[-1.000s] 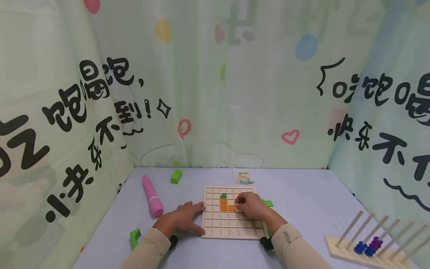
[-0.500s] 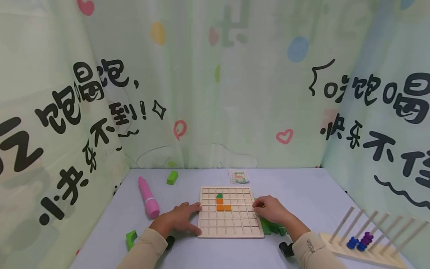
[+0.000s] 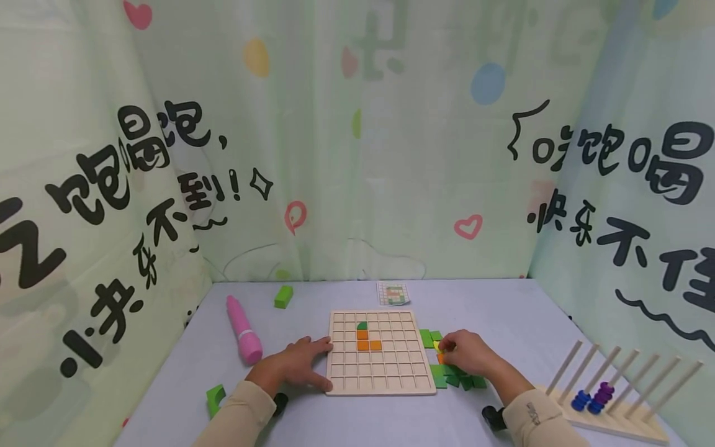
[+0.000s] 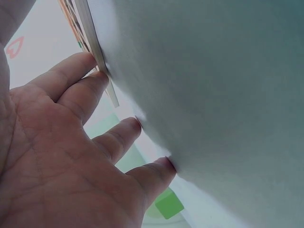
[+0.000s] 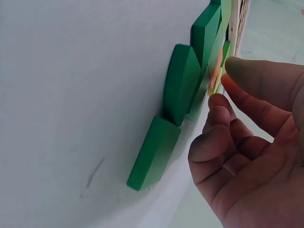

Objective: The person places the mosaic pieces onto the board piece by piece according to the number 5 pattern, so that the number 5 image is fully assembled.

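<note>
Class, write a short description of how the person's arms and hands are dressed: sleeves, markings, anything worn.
Both arms wear beige sleeves: the left sleeve looks plain, while the right sleeve bears a small greyish marking near its cuff. A small black piece shows beside each cuff. The left hand and right hand wear no gloves.

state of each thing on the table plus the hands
board, flat, partly filled
loose tiles, clustered right of board
left hand, spread, touching board's left edge
right hand, at loose tiles, grip unclear
card, lying beyond board
pink object, lying down
green block, lying alone
green arch, apart from board
rack, rings on two pegs
</note>
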Action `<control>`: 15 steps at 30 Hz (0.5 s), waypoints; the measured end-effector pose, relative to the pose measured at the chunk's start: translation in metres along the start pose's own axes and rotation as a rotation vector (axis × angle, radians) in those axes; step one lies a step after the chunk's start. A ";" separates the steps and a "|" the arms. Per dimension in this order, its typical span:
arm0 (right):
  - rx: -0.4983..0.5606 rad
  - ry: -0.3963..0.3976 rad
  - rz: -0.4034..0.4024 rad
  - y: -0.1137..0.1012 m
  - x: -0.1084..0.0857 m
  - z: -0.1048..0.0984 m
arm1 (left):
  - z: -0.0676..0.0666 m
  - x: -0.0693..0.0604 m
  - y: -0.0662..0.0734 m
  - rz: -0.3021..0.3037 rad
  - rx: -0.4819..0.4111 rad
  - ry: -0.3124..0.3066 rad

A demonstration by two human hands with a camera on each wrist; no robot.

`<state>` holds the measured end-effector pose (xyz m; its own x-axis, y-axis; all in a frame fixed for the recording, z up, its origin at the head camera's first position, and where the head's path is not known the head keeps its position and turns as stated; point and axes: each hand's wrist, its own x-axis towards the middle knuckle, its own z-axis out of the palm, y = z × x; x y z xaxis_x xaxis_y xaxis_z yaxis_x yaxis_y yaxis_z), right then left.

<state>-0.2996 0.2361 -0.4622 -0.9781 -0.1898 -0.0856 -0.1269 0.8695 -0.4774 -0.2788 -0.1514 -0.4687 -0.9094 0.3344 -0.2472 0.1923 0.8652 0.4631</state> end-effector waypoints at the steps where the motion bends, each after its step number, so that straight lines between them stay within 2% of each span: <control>1: -0.004 -0.009 0.002 0.001 0.000 0.000 | 0.000 0.000 0.000 -0.001 0.001 0.000; 15: -0.041 -0.033 0.002 0.007 0.001 0.002 | 0.000 0.000 0.002 -0.024 -0.013 -0.005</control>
<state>-0.3014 0.2416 -0.4673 -0.9725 -0.2023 -0.1158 -0.1322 0.8878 -0.4408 -0.2788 -0.1497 -0.4674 -0.9120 0.3153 -0.2624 0.1654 0.8680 0.4682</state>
